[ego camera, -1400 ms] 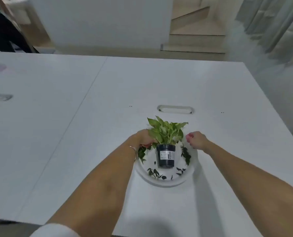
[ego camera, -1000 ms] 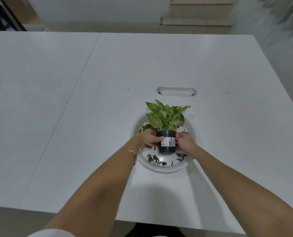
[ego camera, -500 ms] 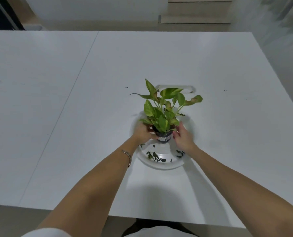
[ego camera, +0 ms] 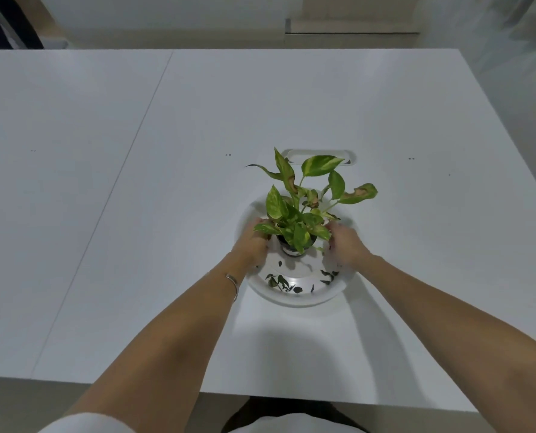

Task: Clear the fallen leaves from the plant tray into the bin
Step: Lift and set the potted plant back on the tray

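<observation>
A round white plant tray (ego camera: 294,300) sits on the white table. Several dark fallen leaves (ego camera: 280,281) lie scattered on its near side. A green potted plant (ego camera: 304,207) in a small black pot (ego camera: 291,246) is held above the tray. My left hand (ego camera: 254,242) grips the pot's left side and my right hand (ego camera: 344,243) grips its right side; foliage hides most of the pot and my fingertips. No bin is in view.
The white table (ego camera: 135,214) spreads wide around the tray, with a seam running down its left part. A cable slot (ego camera: 319,156) lies just behind the plant. The table's near edge is close to my body. Steps and a curtain stand beyond the far edge.
Both hands moved from the tray's rim to the pot, took hold of it and lifted the plant up off the tray toward the camera. The tray and fallen leaves stayed put.
</observation>
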### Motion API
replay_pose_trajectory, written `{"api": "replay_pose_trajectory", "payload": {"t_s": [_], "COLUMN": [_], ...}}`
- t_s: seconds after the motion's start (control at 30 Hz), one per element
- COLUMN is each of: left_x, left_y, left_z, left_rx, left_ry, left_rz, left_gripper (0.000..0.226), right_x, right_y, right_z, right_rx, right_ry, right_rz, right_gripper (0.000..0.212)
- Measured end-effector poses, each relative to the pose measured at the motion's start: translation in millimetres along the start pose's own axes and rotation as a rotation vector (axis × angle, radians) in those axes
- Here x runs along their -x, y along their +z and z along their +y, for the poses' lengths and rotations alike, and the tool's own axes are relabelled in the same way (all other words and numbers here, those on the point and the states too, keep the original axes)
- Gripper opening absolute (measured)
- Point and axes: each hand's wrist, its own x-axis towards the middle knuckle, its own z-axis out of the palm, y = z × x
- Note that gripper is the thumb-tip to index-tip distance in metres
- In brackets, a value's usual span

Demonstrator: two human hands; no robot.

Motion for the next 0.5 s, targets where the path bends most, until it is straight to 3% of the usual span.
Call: {"api": "replay_pose_trajectory", "payload": {"t_s": [0.07, 0.17, 0.23, 0.4, 0.5], "left_x": [-1, -3, 0, 17, 26], "left_y": [5, 26, 40, 55, 62], "left_z": [-2, -7, -6, 0, 1], "left_rx": [-0.14, -0.401, -0.469, -0.365, -0.221], "left_ry": [-0.015, 0.033, 0.04, -0.009, -0.019], "left_rz": [-0.087, -0.114, -0.086, 0.015, 0.059], "left_gripper": [0.056, 0.117, 0.132, 0.11, 0.074], "right_x": [-6, -5, 0, 11, 17], "right_y": [1, 12, 19, 31, 38], "right_z": [8, 8, 5, 11, 20], "right_rx": [0.225, 0.573, 0.632, 0.58, 0.542], "right_ry": [-0.01, -0.027, -0.009, -0.037, -0.137], "right_rz": [-0.129, -0.296, -0.326, -0.199, -0.187], "right_gripper": [0.056, 0.112, 0.122, 0.093, 0.038]}}
